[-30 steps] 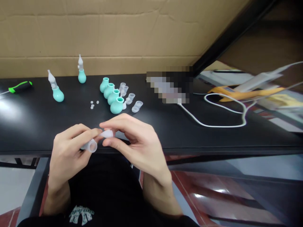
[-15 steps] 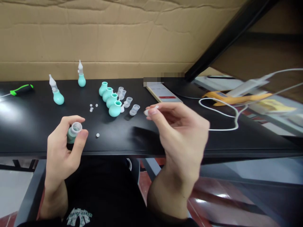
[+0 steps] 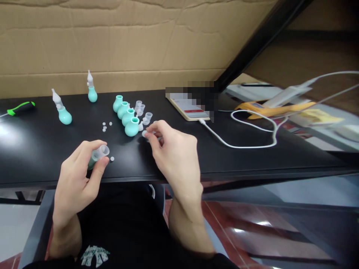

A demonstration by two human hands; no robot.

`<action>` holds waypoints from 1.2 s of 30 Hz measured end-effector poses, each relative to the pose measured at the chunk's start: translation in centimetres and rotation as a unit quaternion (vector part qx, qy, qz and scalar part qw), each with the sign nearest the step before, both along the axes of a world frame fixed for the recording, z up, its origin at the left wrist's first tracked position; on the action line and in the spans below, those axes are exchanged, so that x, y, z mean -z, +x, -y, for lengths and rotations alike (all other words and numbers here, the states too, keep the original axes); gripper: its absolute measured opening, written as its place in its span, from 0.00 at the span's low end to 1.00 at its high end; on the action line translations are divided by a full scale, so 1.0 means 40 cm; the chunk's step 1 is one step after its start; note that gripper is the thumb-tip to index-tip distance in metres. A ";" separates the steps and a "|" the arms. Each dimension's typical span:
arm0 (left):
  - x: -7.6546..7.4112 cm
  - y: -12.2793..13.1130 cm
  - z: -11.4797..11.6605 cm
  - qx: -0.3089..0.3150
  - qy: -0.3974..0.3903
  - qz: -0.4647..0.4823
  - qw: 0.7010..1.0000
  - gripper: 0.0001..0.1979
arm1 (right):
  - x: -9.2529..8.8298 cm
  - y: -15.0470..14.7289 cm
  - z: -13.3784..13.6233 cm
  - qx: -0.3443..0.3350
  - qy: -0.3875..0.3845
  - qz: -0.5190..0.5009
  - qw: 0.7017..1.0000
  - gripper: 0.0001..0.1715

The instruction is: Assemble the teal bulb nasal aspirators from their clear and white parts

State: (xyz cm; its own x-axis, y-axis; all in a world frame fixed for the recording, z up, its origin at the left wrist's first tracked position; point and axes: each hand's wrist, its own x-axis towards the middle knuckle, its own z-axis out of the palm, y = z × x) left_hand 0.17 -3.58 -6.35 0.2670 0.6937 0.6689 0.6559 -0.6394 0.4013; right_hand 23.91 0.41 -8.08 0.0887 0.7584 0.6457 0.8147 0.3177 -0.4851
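My left hand (image 3: 81, 177) is wrapped round a teal bulb (image 3: 92, 162) with a clear cup-shaped piece (image 3: 101, 151) in its mouth, tilted to the right. My right hand (image 3: 175, 155) pinches a small whitish piece (image 3: 144, 133), its shape partly hidden by the fingers. Just left of those fingertips, several open teal bulbs (image 3: 132, 127) stand in a slanting row. Clear double-cup pieces (image 3: 147, 118) lie behind the fingertips. One small white disc (image 3: 112, 159) rests beside my left thumb, and several more discs (image 3: 104, 129) lie farther back.
Two teal bulbs with clear pointed nozzles (image 3: 64, 115) (image 3: 92, 94) are at the back left, near a green-handled tool (image 3: 21, 108). A phone (image 3: 187, 108) with a white cable (image 3: 238, 147) lies at the back right. Cardboard (image 3: 112, 48) stands behind the black table (image 3: 42, 160).
My right hand has moved left, towards the row of bulbs and clear pieces. My left hand has tipped the held bulb and cup further to the right. The view has shifted slightly.
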 end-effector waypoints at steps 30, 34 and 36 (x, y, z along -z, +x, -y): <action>0.030 -0.018 0.001 0.055 -0.024 0.101 0.993 0.31 | -0.027 -0.091 0.058 -0.413 0.025 -0.211 0.886 0.12; 0.023 -0.010 0.001 0.068 -0.006 0.089 0.994 0.31 | -0.019 -0.098 0.065 -0.365 0.056 -0.233 0.900 0.14; 0.020 -0.007 0.001 0.075 -0.005 0.084 0.994 0.31 | -0.016 -0.100 0.068 -0.350 0.065 -0.236 0.904 0.17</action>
